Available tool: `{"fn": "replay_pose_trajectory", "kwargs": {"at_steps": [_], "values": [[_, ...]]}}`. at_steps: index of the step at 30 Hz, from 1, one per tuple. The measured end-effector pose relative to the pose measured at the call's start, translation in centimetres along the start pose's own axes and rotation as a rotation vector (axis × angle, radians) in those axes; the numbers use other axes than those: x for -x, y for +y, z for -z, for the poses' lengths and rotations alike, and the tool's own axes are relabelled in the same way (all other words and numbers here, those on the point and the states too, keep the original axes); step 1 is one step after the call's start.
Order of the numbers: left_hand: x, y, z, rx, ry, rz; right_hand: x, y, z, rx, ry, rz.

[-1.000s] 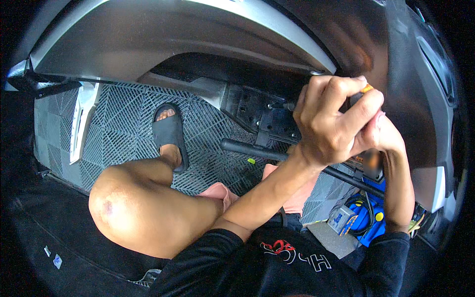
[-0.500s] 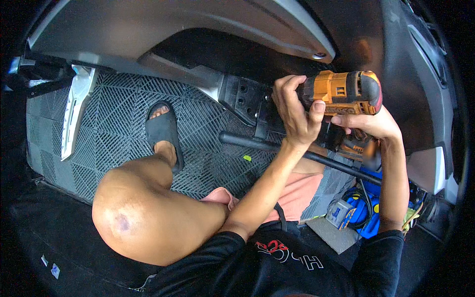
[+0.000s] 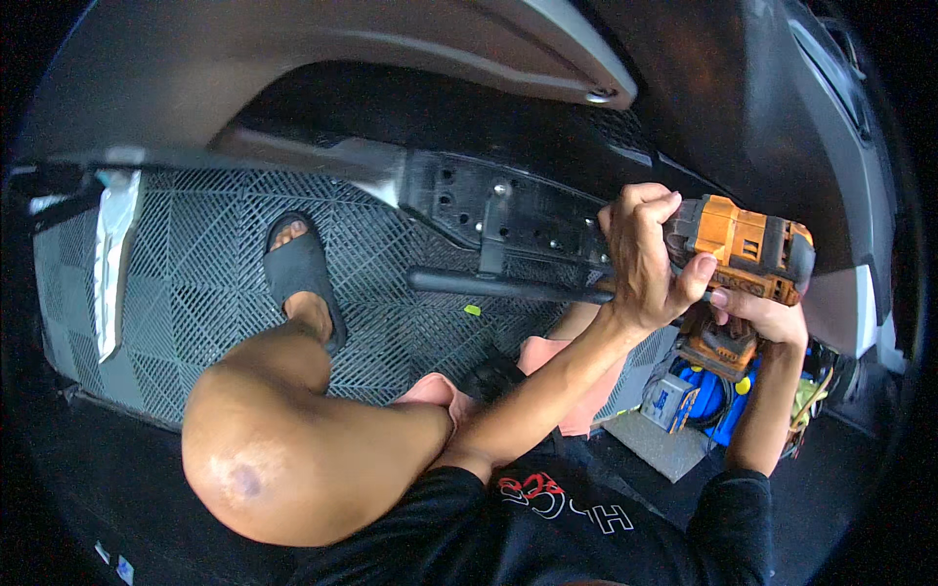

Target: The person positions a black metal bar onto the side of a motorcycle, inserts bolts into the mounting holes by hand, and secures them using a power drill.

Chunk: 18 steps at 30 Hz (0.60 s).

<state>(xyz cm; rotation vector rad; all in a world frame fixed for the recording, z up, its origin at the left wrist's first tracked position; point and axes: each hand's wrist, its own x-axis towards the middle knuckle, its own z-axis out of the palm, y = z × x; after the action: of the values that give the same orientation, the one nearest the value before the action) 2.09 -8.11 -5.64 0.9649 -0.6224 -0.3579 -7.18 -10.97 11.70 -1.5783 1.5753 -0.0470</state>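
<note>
My right hand (image 3: 767, 314) is closed round the handle of an orange and black cordless drill (image 3: 752, 244), whose battery base (image 3: 720, 344) hangs below. At the drill's front end, my left hand (image 3: 645, 264) has its fingers curled round the nose, with the thumb along the underside of the body. The tip of the tool is hidden behind the left hand. Just left of that hand runs a black metal bracket (image 3: 459, 210) with holes and several bolts, under a dark vehicle body panel (image 3: 391, 44). A black tube (image 3: 489, 284) runs below the bracket.
My bent knee (image 3: 244, 469) and sandalled foot (image 3: 305, 278) rest on grey ribbed floor tiles (image 3: 205, 264). A silver-white strip (image 3: 115, 264) stands at the left. Below the right arm sit a blue tool case (image 3: 718, 425), a grey box (image 3: 667, 402) and a flat board (image 3: 664, 454).
Both hands and the drill have shifted right and down in the picture, away from the holed part of the bracket. More of the bracket and its bolts shows now. The view has also shifted slightly.
</note>
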Motion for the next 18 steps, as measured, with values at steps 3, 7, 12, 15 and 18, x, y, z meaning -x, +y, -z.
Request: {"fn": "replay_pose_trajectory", "kwargs": {"at_steps": [3, 7, 12, 15, 18], "values": [[1.6, -1.3, -1.1, 0.023, -0.082, 0.048, -0.5, 3.2, 0.0, -0.065, 0.027, -0.053], [3.3, -3.0, -1.8, 0.019, -0.148, 0.106, -1.2, 4.8, -1.0, -0.171, -0.003, -0.089], [4.1, -4.8, -2.2, 0.047, -0.183, 0.120, -1.9, 6.6, -1.5, -0.193, 0.028, -0.066], [4.6, -5.7, -2.6, 0.072, -0.205, 0.127, -2.4, 7.8, -1.3, -0.198, 0.022, -0.062], [5.1, -6.2, -2.9, 0.110, -0.223, 0.168, -2.6, 9.0, -1.0, -0.179, 0.029, -0.120]]}}
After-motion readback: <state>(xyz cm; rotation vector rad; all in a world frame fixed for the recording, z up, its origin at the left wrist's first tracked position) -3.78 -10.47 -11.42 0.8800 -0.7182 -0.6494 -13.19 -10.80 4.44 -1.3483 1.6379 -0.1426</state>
